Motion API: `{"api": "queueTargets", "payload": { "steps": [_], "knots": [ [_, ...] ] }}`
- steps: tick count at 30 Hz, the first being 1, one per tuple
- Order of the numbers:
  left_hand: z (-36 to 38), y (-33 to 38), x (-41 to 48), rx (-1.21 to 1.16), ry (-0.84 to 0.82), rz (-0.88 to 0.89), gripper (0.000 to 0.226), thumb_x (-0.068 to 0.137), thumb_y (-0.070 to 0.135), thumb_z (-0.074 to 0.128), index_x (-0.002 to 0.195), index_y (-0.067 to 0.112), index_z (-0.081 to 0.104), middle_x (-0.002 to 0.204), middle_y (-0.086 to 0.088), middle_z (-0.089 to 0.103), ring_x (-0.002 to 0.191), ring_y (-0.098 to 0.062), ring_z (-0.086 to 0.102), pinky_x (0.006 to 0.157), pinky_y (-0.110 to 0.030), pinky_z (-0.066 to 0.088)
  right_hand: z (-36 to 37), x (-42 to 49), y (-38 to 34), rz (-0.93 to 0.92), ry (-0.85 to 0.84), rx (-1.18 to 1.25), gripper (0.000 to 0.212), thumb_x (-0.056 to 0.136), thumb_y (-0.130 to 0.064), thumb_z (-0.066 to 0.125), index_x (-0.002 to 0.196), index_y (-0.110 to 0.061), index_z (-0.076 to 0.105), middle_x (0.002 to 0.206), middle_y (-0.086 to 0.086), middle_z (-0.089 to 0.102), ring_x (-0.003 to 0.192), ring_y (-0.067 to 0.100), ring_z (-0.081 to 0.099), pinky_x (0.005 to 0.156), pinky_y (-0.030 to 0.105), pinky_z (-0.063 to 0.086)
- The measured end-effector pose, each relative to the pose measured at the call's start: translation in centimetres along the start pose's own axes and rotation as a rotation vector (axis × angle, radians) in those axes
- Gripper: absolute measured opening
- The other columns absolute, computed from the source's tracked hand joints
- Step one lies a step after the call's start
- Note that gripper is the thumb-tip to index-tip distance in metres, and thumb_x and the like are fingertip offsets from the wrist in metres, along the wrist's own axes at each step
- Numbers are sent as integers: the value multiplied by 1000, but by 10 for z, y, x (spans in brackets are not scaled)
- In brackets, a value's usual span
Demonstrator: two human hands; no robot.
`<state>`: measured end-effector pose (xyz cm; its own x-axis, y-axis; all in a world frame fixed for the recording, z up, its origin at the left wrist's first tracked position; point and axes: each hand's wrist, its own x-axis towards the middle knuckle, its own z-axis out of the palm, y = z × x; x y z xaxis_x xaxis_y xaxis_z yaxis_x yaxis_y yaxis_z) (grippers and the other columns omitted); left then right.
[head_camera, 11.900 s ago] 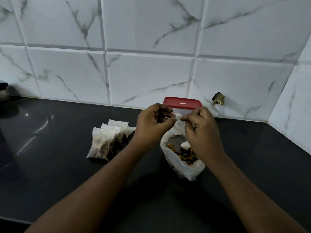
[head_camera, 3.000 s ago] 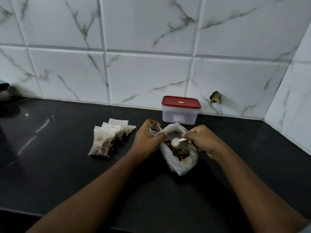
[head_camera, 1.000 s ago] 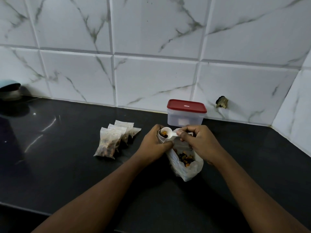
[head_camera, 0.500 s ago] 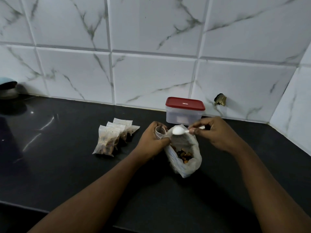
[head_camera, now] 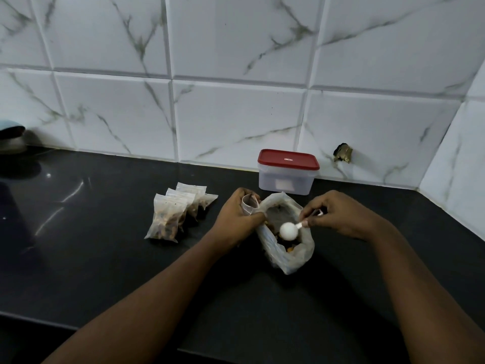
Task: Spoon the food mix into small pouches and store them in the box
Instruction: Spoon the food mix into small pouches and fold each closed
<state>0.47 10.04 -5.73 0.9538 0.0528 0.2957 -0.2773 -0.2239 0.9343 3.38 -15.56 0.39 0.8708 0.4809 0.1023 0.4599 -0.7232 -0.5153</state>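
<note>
A large clear bag (head_camera: 291,256) of brown food mix stands open on the black counter (head_camera: 105,258). My left hand (head_camera: 236,219) grips a small open pouch (head_camera: 248,204) against the bag's left rim. My right hand (head_camera: 338,214) pinches the handle of a white spoon (head_camera: 288,231), whose bowl faces down inside the bag's mouth. Three filled pouches (head_camera: 178,214) lie in a row to the left. The clear box with a red lid (head_camera: 288,170) stands shut at the wall behind the bag.
Marble-patterned tiles (head_camera: 236,114) form the wall behind and at the right corner. A dark object with a light blue top (head_camera: 11,137) sits at the far left edge. The counter's front edge runs along the bottom left.
The spoon has gone from the small pouch's mouth, over the bag's rim, down into the large bag. My left hand keeps hold of the small pouch.
</note>
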Motion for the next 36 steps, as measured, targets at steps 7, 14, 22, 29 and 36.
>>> {"api": "queueTargets", "payload": {
  "steps": [7, 14, 22, 29, 36],
  "knots": [
    [1, 0, 1, 15, 3, 7, 33, 79, 7, 76, 105, 23, 63, 100, -3, 71, 92, -21, 71, 81, -42, 63, 18, 7, -11, 46, 188, -97, 9, 98, -31, 71, 101, -27, 78, 88, -13, 68, 78, 4, 63, 63, 20, 38],
    [-1, 0, 0, 2, -11, 11, 33, 81, 5, 76, 107, 21, 63, 101, -3, 71, 91, -18, 71, 75, -30, 61, 18, 4, -15, 79, 72, -94, 18, 99, -33, 69, 84, -23, 73, 82, -7, 71, 74, 9, 66, 63, 24, 43],
    [-1, -2, 1, -16, -14, 19, 32, 81, 3, 75, 107, 18, 63, 102, -7, 71, 92, -23, 71, 73, -29, 60, 36, 11, -19, 288, 130, 388, 27, 97, -22, 71, 78, -3, 71, 63, 0, 68, 43, 3, 44, 48, 23, 35],
    [-1, -2, 1, -9, -22, 22, 31, 83, 8, 77, 108, 20, 63, 103, -7, 71, 95, -26, 71, 81, -42, 63, 30, 13, -5, 425, 139, 786, 27, 99, -14, 68, 102, 13, 68, 66, 5, 62, 42, 5, 35, 35, 17, 25],
    [0, -4, 1, -11, -15, 35, 34, 74, 20, 77, 105, 23, 63, 100, -5, 71, 93, -22, 71, 82, -42, 60, 25, 12, -19, 202, 233, 911, 13, 98, -11, 68, 98, 2, 74, 72, 9, 65, 51, 8, 38, 40, 18, 31]
  ]
}}
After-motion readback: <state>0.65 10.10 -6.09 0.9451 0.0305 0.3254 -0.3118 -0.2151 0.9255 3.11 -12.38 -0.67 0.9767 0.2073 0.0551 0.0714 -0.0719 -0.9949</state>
